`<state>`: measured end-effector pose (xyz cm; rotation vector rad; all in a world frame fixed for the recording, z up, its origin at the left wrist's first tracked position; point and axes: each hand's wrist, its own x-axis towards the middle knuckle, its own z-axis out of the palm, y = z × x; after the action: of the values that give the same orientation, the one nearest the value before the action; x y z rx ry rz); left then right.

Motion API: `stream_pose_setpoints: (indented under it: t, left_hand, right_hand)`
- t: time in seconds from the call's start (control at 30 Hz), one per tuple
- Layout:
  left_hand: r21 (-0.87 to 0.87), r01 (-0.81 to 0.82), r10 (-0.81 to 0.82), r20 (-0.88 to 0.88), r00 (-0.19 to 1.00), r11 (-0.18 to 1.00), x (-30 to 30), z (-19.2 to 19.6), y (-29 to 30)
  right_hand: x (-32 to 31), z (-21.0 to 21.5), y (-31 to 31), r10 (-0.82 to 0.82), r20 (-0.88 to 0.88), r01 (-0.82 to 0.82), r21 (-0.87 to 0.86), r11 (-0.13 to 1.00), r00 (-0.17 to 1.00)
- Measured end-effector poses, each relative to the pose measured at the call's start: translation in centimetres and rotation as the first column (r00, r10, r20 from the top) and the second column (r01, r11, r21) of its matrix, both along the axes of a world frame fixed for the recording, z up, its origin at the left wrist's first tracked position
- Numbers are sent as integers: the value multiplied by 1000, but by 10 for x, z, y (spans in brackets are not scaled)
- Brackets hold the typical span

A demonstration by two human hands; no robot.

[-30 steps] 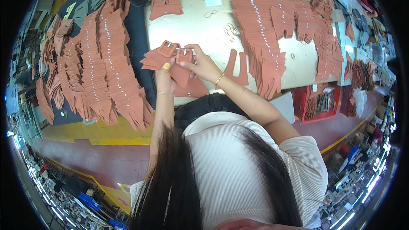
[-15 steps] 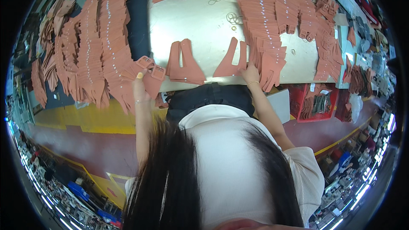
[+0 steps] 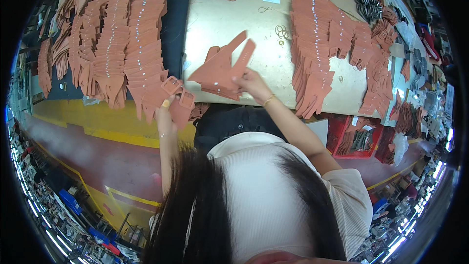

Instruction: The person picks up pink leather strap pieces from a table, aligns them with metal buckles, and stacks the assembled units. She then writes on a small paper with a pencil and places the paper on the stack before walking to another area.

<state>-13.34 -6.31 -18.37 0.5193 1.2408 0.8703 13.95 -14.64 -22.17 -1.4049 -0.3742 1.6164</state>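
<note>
— While the right hand (image 3: 246, 82) pinches a fan of tan leather pieces (image 3: 220, 71) above the table (image 3: 234, 24), where's the left?
— Left hand (image 3: 165, 112), eight o'clock of it, fingers closed on buckled straps (image 3: 178, 99).

Head-worn fisheye, looking down — worktable (image 3: 229, 24) near

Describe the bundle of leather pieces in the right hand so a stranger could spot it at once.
Start at the pale worktable, between the two long rows of overlapped terracotta leather pieces. Near its front edge the right hand holds up a bundle of leather pieces. Unlike the flat rows, it is raised and fans into pointed strips.
</note>
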Motion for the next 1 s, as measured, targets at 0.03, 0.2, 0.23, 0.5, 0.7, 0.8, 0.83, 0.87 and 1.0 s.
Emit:
stream_pose_setpoints:
  t: [0.03, 0.2, 0.23, 0.5, 0.7, 0.8, 0.83, 0.87, 1.0]
  left_hand:
    - [-31, -13, 14, 18, 1000, 999, -1, 5, -4]
    - [-80, -38, 52, 184, 981, 996, -17, 23, -12]
    - [-49, -33, 40, 142, 989, 998, -21, 25, -14]
    - [-9, -62, 63, 143, 988, 998, -32, 20, -17]
    - [-113, -85, 107, 206, 973, 990, -30, 19, -25]
    - [-110, -94, 115, 194, 974, 989, -23, 17, -26]
    - [-102, -87, 106, 199, 974, 991, -20, 16, -26]
    - [-95, -81, 99, 204, 974, 992, -17, 16, -26]
    - [-152, -74, 107, 227, 968, 986, -1, 17, -26]
  right_hand:
    - [-6, -14, 4, 57, -40, -60, -65, 996, 998]
    - [-21, -58, 2, 361, 831, -195, -305, 932, 423]
    - [-23, -60, 1, 358, 847, -138, -331, 934, 392]
    - [-47, -55, 21, 488, 794, -131, -475, 870, 362]
    - [-60, -66, 20, 282, 852, -31, -299, 954, 441]
    - [-60, -69, 26, 210, 696, -25, -267, 963, 687]
    - [-58, -67, 29, 212, 615, -19, -305, 952, 759]
    - [-53, -64, 33, 182, 537, -68, -225, 972, 824]
    - [-23, -34, 33, 35, 552, -88, 70, 994, 833]
